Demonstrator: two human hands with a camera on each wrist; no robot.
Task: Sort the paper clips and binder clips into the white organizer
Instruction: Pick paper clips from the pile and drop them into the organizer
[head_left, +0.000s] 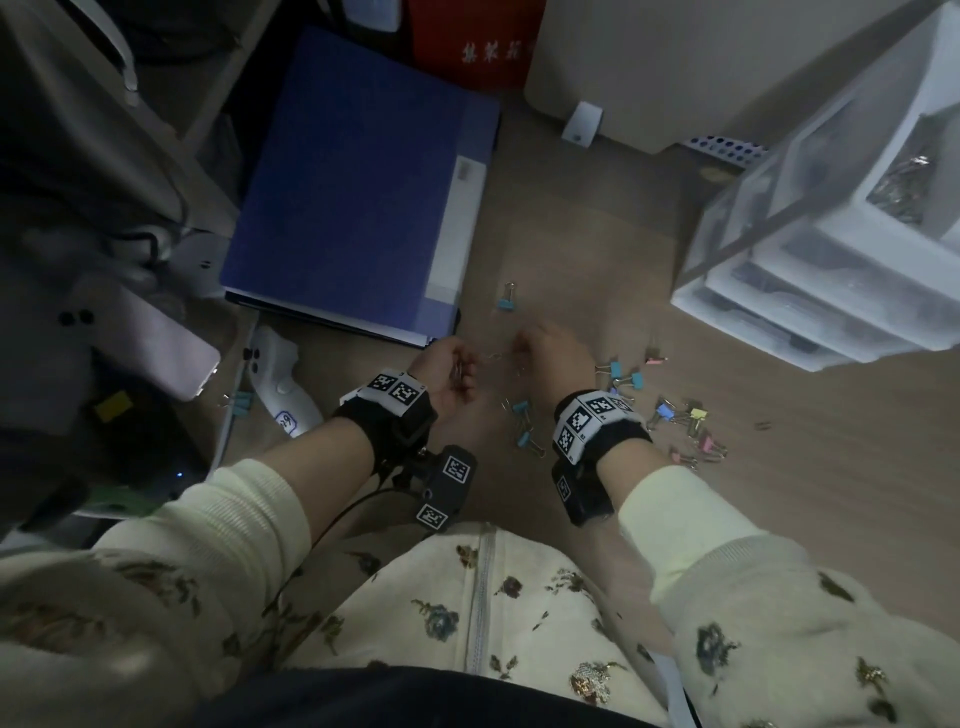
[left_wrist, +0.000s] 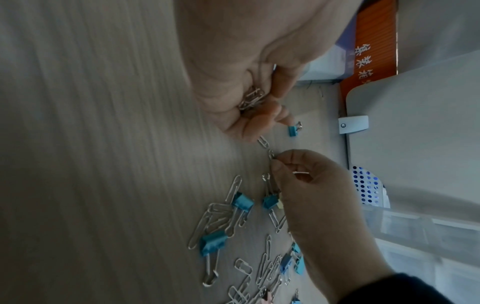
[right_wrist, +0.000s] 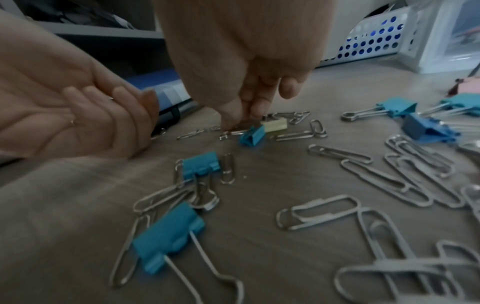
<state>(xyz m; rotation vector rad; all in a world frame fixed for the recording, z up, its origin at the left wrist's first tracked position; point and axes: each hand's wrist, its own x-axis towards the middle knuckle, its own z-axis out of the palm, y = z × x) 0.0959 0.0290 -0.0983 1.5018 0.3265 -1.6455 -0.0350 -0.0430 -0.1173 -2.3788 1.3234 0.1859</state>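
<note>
Floral-print sleeves frame the bottom of the head view as a person sorts clips on a wood-grain surface (head_left: 597, 249). At centre, the left hand (head_left: 447, 374) is cupped palm-up, its grip curled round a small bundle of paper clips (left_wrist: 252, 98) already gathered. Facing it, at about 3 o'clock from it, the right hand (head_left: 550, 358) pinches the end of a single paper clip (left_wrist: 271, 154) between thumb and fingertip, just off the left fingertips (whether that clip is linked to a neighbouring one, the pictures do not settle).

The white organizer (head_left: 841, 218) stands at 2 o'clock, well apart from the hands; one upper compartment holds a silvery mass that looks like paper clips.

By this evidence, the job is partway done. Loose paper clips (right_wrist: 363, 176) and blue binder clips (right_wrist: 200, 166) lie scattered below the right hand, more coloured binder clips (head_left: 685, 421) spread toward 4 o'clock, and a lone blue one (head_left: 506, 304) sits at 12 o'clock.
</note>
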